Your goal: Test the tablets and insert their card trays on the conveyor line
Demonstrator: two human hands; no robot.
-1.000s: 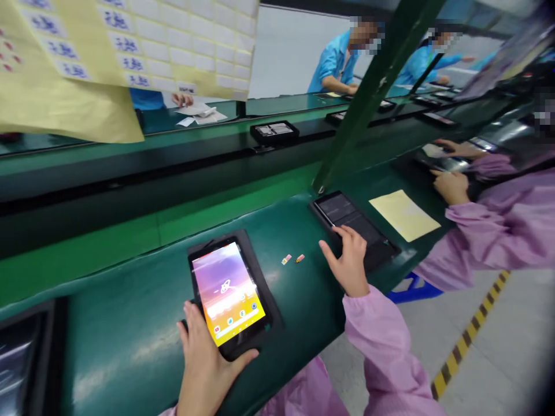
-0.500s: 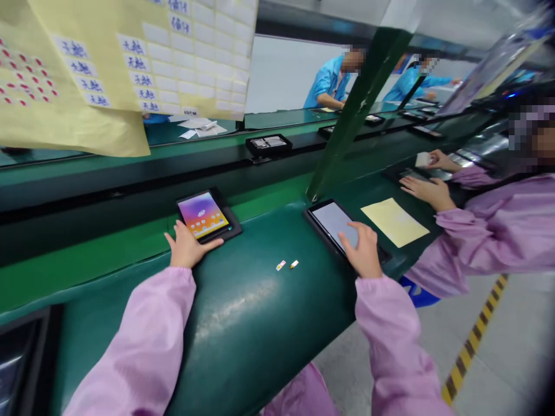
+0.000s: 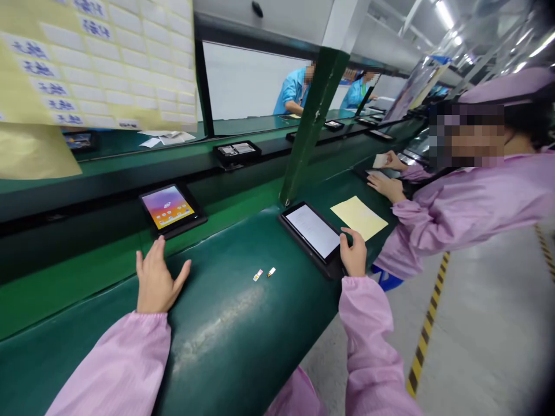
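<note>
A tablet (image 3: 168,202) with a colourful home screen lies in a black tray on the ledge at the left. My left hand (image 3: 158,277) is just in front of it, fingers spread, holding nothing. To the right, a second tablet (image 3: 313,230) with a white screen rests in a dark tray (image 3: 297,240) on the green bench. My right hand (image 3: 354,252) is curled at this tablet's right edge, thumb and forefinger bent over the rim; its other fingers are partly hidden. Between the hands lie two small card-like pieces (image 3: 258,275) (image 3: 271,272).
A yellow sheet (image 3: 359,216) lies beyond the right tablet. At the right a co-worker in a pink smock (image 3: 468,196) handles another device. A green post (image 3: 310,127) rises behind the bench. Another black tray (image 3: 237,151) stands on the rail, and label sheets (image 3: 99,69) hang at upper left.
My left hand has come off the colourful-screen tablet, back toward me. My right hand has shifted from over the white screen to its right edge. The view has swung right.
</note>
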